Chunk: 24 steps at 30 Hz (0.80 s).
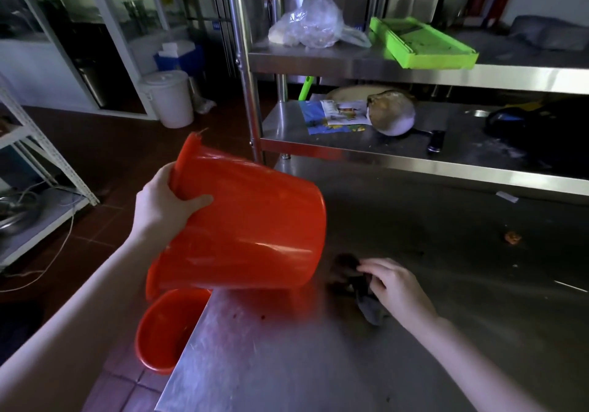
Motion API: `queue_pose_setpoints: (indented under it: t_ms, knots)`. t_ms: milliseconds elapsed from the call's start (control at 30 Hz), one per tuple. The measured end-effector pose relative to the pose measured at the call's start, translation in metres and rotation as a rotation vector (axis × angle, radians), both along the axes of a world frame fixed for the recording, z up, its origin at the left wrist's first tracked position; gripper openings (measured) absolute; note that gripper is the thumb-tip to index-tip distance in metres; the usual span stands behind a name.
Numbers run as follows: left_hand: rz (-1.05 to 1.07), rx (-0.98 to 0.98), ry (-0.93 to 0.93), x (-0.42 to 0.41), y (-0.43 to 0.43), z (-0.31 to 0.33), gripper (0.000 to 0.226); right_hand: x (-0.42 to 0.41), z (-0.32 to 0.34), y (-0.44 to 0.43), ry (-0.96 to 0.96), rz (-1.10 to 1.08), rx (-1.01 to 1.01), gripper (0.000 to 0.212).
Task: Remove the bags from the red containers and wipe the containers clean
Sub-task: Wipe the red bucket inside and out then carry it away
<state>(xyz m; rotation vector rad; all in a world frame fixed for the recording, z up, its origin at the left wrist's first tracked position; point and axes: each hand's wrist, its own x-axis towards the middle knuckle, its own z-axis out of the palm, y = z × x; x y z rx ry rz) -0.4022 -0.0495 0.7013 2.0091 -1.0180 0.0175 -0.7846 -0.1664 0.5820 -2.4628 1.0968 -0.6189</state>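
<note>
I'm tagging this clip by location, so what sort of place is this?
Probably a commercial kitchen or food prep room: a stainless steel worktable with steel shelves above it, a white lidded bucket on the tiled floor.

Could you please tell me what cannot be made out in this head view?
All in the head view.
Inside of the held bucket: mouth turned left, its own wall hides it; any bag unseen.
The lower bucket: partly hidden by the table edge and the held bucket.
The cloth: dark, blurred, partly under the right hand.
</note>
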Motion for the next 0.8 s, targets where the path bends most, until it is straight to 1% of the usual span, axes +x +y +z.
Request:
queue_pose_setpoints:
  t_ms: [33, 100, 167, 233, 267, 333, 433, 500, 567, 633, 667, 767, 800]
  knots:
    - [-0.005, -0.005, -0.043, 0.000, 0.004, 0.003, 0.080, 0.000, -0.005, 0.000, 0.017, -0.001, 0.028, 0.036]
    - [-0.018, 0.015, -0.153, -0.001, 0.012, 0.009, 0.086, 0.005, -0.014, 0.000, 0.128, 0.032, 0.104, 0.030]
    - [-0.027, 0.061, -0.337, -0.004, 0.019, 0.014, 0.091, 0.012, -0.021, 0.003, 0.234, 0.082, 0.132, 0.030]
    - [-0.060, 0.087, -0.550, -0.008, 0.026, 0.016, 0.095, 0.024, -0.021, 0.005, 0.282, 0.136, 0.104, 0.032]
    - [-0.092, 0.094, -0.627, -0.010, 0.030, 0.017, 0.097, 0.033, -0.017, 0.006, 0.287, 0.158, 0.078, 0.032]
    - [-0.170, 0.112, -0.716, -0.012, 0.038, 0.019, 0.098, 0.053, -0.003, 0.009, 0.212, 0.176, 0.032, 0.031]
    - [-0.247, 0.115, -0.818, -0.017, 0.052, 0.018, 0.099, 0.082, 0.033, 0.018, 0.001, 0.182, -0.023, 0.029]
    - [-0.268, 0.115, -0.844, -0.024, 0.061, 0.016, 0.097, 0.099, 0.059, 0.027, -0.173, 0.199, -0.058, 0.030]
    - [-0.286, 0.114, -0.884, -0.032, 0.069, 0.012, 0.091, 0.117, 0.084, 0.035, -0.351, 0.204, -0.051, 0.031]
    - [-0.311, 0.113, -0.924, -0.040, 0.078, 0.009, 0.082, 0.134, 0.107, 0.042, -0.435, 0.155, 0.068, 0.034]
    - [-0.329, 0.124, -0.931, -0.044, 0.084, 0.007, 0.076, 0.144, 0.116, 0.043, -0.434, 0.123, 0.176, 0.040]
    - [-0.352, 0.171, -0.959, -0.056, 0.103, 0.004, 0.056, 0.173, 0.131, 0.049, -0.372, 0.078, 0.547, 0.064]
    - [-0.343, 0.183, -0.969, -0.058, 0.110, 0.003, 0.053, 0.182, 0.132, 0.053, -0.365, 0.061, 0.628, 0.071]
